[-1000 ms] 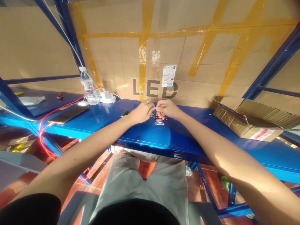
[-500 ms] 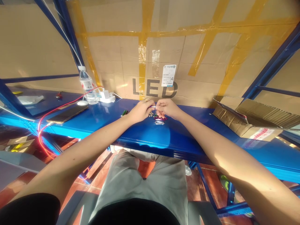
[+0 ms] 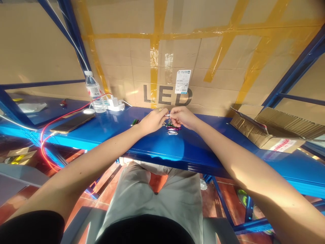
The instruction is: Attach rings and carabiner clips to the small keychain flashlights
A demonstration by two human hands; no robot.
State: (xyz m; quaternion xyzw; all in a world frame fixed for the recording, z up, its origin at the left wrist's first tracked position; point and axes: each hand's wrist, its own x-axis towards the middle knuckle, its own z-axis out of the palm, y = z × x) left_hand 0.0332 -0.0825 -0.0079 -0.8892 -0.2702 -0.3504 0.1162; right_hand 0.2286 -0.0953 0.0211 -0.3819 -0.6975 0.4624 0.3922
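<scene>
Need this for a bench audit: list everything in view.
Bench: 1, blue, middle
Frame bars: several, blue, sides
Small piece: 1, shiny, centre
Tiny parts: several, pink and green, bench centre
Loop: 1, silver, nearside of Tiny parts
Green pieces: count unclear, green, left of Tiny parts
Bottle: 1, clear, bench left
Flat slab: 1, dark, bench left
Round object: 1, white, by Bottle
Socket block: 1, white, right of Bottle
Cable: count unclear, red, bench left
Open box: 1, brown, bench right
LED cardboard: 1, brown, behind bench
Label: 1, white, LED cardboard
Floor: 1, red, below
Chair: 1, grey, bottom
Trousers: 1 pair, grey, bottom
Left hand: 1, bare, pinching Small piece
Right hand: 1, bare, pinching Small piece
</scene>
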